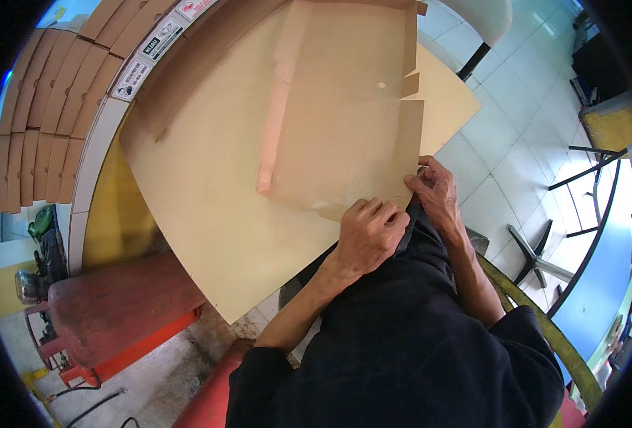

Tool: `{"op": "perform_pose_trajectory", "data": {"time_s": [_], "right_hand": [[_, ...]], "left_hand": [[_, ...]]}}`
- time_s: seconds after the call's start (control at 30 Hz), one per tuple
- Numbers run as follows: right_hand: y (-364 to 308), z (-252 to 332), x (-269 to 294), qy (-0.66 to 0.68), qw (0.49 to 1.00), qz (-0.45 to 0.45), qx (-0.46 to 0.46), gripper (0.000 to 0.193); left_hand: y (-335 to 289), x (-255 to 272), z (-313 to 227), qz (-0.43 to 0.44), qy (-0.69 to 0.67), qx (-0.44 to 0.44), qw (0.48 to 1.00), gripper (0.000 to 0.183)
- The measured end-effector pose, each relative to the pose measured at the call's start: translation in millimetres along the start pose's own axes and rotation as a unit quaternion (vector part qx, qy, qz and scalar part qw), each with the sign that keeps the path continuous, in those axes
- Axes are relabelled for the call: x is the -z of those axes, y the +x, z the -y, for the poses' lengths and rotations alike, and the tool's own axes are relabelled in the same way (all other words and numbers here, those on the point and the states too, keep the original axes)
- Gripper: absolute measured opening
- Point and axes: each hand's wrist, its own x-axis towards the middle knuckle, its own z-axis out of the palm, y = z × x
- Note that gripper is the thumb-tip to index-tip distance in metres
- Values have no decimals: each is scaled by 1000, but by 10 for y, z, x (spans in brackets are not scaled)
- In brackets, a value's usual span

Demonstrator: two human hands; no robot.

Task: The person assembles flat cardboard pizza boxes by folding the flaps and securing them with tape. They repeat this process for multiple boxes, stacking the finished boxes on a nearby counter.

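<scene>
A brown cardboard box point(337, 135), flat-bottomed and partly folded, lies in front of me on a cream tabletop point(202, 207). Its long left flap point(276, 128) and its far and right flaps stand partly raised, with slits between sections of the right side. My left hand point(371, 235) is closed at the near edge of the box, its fingers curled and their tips hidden. At the near right corner, my right hand point(436, 191) pinches the cardboard between thumb and fingers. Both hands are close together, just above my lap.
Stacked brown cardboard boxes point(52, 107) stand at the far left behind a curved white ledge point(98, 143). Below them is a red tank-like machine point(120, 303). A white chair point(483, 18), a blue table point(594, 271) and a wheeled chair base point(536, 258) stand on the right.
</scene>
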Motion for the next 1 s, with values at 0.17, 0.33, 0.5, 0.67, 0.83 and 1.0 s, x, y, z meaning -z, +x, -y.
{"op": "perform_pose_trajectory", "data": {"time_s": [0.17,0.33,0.5,0.67,0.83,1.0], "right_hand": [[-31,69,8,-30,999,11,-25,40],[-217,118,-149,22,995,93,-36,49],[-186,148,-117,110,991,54,-61,51],[-180,212,-178,209,968,81,-112,55],[-161,191,-180,224,961,92,-134,64],[-177,154,-208,265,953,71,-125,61]], "left_hand": [[-21,113,113,-101,-28,167,980,19],[173,-60,237,14,4,278,961,21],[278,181,202,87,-94,289,949,24],[305,241,229,101,-141,364,915,25],[296,211,257,110,-116,349,923,23],[301,189,268,118,-141,353,917,22]]}}
